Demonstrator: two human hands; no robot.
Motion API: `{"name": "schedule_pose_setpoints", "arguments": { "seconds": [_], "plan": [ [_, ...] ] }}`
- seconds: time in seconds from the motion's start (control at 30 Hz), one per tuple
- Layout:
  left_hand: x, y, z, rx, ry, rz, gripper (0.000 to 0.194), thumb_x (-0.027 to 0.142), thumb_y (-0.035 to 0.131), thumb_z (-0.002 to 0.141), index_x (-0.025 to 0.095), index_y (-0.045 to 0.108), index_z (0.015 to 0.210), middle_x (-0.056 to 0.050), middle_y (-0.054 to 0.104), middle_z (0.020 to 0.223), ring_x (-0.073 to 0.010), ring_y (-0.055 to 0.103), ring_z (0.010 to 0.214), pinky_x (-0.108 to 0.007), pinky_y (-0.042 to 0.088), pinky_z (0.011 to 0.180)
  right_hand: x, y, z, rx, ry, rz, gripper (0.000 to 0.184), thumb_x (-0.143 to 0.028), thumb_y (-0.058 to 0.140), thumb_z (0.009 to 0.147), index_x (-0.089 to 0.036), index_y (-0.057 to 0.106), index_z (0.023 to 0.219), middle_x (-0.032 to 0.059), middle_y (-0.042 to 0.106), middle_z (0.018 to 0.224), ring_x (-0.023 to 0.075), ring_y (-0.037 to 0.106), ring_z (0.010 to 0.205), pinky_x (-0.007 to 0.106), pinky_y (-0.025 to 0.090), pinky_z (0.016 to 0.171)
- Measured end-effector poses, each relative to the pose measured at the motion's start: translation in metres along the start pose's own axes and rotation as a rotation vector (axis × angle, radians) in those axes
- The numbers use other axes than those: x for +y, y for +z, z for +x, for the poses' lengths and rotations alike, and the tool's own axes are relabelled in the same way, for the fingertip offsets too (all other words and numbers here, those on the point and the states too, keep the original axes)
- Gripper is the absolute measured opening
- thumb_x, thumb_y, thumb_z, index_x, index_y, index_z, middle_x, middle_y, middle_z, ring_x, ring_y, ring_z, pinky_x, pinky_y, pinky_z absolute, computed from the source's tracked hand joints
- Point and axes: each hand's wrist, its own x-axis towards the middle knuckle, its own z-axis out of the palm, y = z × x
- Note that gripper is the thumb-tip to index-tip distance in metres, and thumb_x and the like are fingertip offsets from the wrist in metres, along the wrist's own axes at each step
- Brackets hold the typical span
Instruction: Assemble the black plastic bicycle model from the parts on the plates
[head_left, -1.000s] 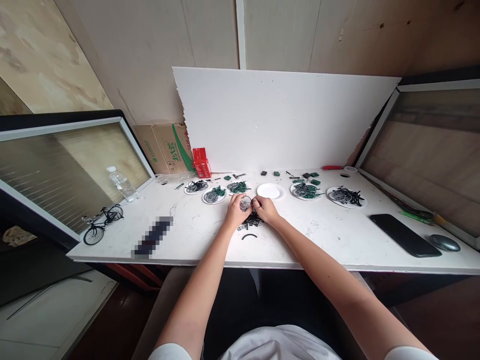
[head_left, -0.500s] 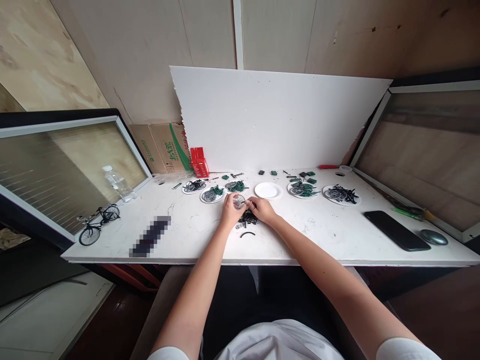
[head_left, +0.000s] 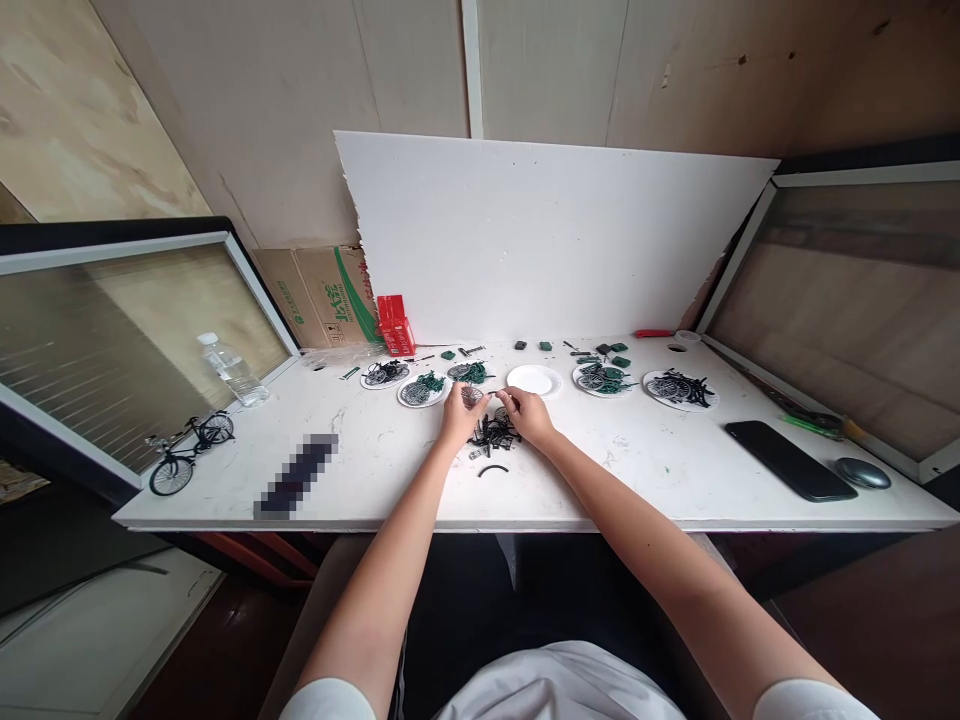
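My left hand is closed around the edge of a small spoked wheel, like a model bicycle's. Beside it, my right hand pinches something small and thin that reaches toward the wheel; its kind is too small to make out. Both hands are just above a pile of small black parts on the white table. A curved black strip lies in front of the pile.
Plates of black parts and green parts stand along the back, around a white plate. A model bicycle and a bottle are at left, a phone and a mouse at right.
My hands have drawn slightly apart, and the wheel has turned to a more slanted angle. More of the black pile shows beneath them. The whole view has shifted a little.
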Motion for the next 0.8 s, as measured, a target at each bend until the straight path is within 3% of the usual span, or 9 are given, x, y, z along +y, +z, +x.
{"name": "schedule_pose_setpoints", "arguments": {
  "seconds": [0.13,0.23,0.33,0.43,0.6,0.8],
  "plan": [
    [0.0,0.004,0.012,-0.108,-0.262,-0.385,0.047,0.049,0.088,0.079,0.022,0.054,0.096,-0.003,0.07,0.092,-0.0186,0.074,0.079,-0.035,0.06,0.08,0.004,-0.002,0.0,0.073,0.035,0.069,0.063,-0.068,0.037,0.108,-0.019,0.076,0.105,0.0067,0.073,0.079,0.0211,0.061,0.071,0.029,0.041,0.067],
    [0.0,0.002,0.009,-0.154,-0.342,-0.542,0.052,0.046,0.093,0.077,0.021,0.057,0.105,-0.004,0.074,0.095,-0.0201,0.078,0.084,-0.036,0.063,0.083,0.005,-0.005,-0.001,0.095,0.046,0.09,0.065,-0.069,0.037,0.107,-0.018,0.076,0.102,0.0057,0.071,0.075,0.02,0.057,0.068,0.029,0.04,0.065],
    [0.001,-0.003,0.001,-0.186,-0.349,-0.556,0.056,0.045,0.095,0.075,0.02,0.064,0.113,-0.006,0.077,0.099,-0.0221,0.08,0.089,-0.038,0.065,0.085,0.003,-0.006,-0.002,0.098,0.051,0.082,0.065,-0.068,0.038,0.107,-0.017,0.077,0.098,0.0033,0.065,0.068,0.0185,0.053,0.064,0.029,0.037,0.063],
    [0.001,-0.004,-0.003,-0.231,-0.35,-0.543,0.05,0.046,0.096,0.071,0.016,0.07,0.101,-0.009,0.078,0.101,-0.0242,0.079,0.092,-0.042,0.065,0.091,-0.003,-0.003,-0.001,0.093,0.052,0.059,0.063,-0.065,0.038,0.107,-0.017,0.077,0.097,0.0019,0.062,0.063,0.0175,0.051,0.06,0.029,0.035,0.062],
    [0.0,-0.001,-0.005,-0.282,-0.329,-0.491,0.052,0.048,0.097,0.067,0.016,0.074,0.101,-0.011,0.079,0.106,-0.0259,0.076,0.098,-0.05,0.065,0.095,-0.012,0.007,0.006,0.016,-0.001,0.0,0.057,-0.057,0.037,0.111,-0.019,0.074,0.091,0.0051,0.07,0.073,0.0177,0.057,0.064,0.027,0.035,0.063],
    [0.001,-0.001,-0.007,-0.274,-0.316,-0.434,0.055,0.052,0.096,0.067,0.016,0.073,0.103,-0.011,0.078,0.108,-0.0243,0.074,0.096,-0.047,0.066,0.09,-0.01,0.011,0.005,-0.066,-0.048,-0.111,0.047,-0.05,0.039,0.113,-0.02,0.071,0.093,0.0059,0.074,0.079,0.0185,0.061,0.067,0.027,0.035,0.065]
  ]
}}
